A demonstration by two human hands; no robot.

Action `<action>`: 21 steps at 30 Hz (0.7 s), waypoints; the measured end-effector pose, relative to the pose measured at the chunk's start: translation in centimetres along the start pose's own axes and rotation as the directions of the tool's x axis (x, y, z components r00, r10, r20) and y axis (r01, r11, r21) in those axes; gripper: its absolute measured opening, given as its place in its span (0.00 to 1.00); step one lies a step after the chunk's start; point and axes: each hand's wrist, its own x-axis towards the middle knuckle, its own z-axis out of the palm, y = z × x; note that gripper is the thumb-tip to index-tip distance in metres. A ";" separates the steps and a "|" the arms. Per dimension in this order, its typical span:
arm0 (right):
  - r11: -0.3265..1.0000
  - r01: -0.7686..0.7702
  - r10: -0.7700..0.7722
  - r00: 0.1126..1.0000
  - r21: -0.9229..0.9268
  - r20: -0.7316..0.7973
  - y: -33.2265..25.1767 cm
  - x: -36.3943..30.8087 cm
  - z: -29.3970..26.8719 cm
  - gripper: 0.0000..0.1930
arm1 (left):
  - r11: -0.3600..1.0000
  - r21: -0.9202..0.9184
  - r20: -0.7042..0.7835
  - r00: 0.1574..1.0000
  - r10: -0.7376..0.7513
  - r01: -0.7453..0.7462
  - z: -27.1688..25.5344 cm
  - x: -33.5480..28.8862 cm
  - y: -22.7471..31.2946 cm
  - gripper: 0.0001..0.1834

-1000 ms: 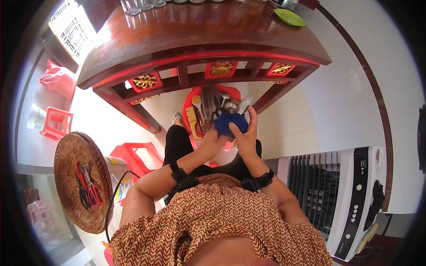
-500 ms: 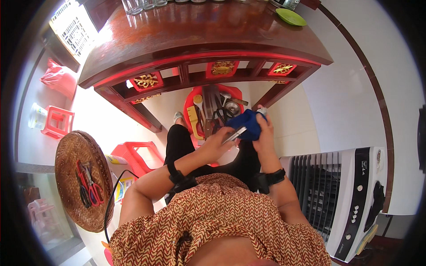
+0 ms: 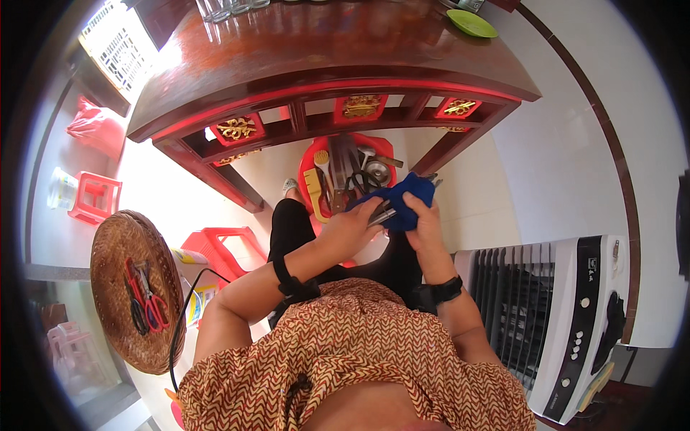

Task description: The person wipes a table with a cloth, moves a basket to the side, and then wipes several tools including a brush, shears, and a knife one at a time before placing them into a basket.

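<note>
Left hand [image 3: 355, 224]: fingers closed round slim metal utensils [image 3: 385, 214], exact kind unclear. Right hand [image 3: 425, 226]: closed on a blue cloth [image 3: 415, 192], thumb uppermost; metal tips show beyond it. Good handling probably calls for a firm left grip, light even right pressure, and all 2 hands' load clear of the red stool [image 3: 307, 159] beyond them.
</note>
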 end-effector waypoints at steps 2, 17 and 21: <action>1.000 0.028 -0.028 0.999 0.010 -0.034 -0.6 0.5 -0.4 0.24 | 0.999 -0.049 -0.031 0.999 0.009 -0.011 -0.5 -0.3 0.3 0.30; 0.997 0.040 -0.039 0.999 -0.060 0.026 0.1 0.1 0.3 0.18 | 0.998 -0.027 -0.047 0.998 -0.052 0.051 -0.9 0.0 0.8 0.29; 0.998 0.055 -0.055 0.998 -0.029 -0.023 -2.1 0.6 -0.1 0.18 | 0.988 -0.153 -0.126 0.992 -0.005 -0.014 -1.2 0.2 0.7 0.29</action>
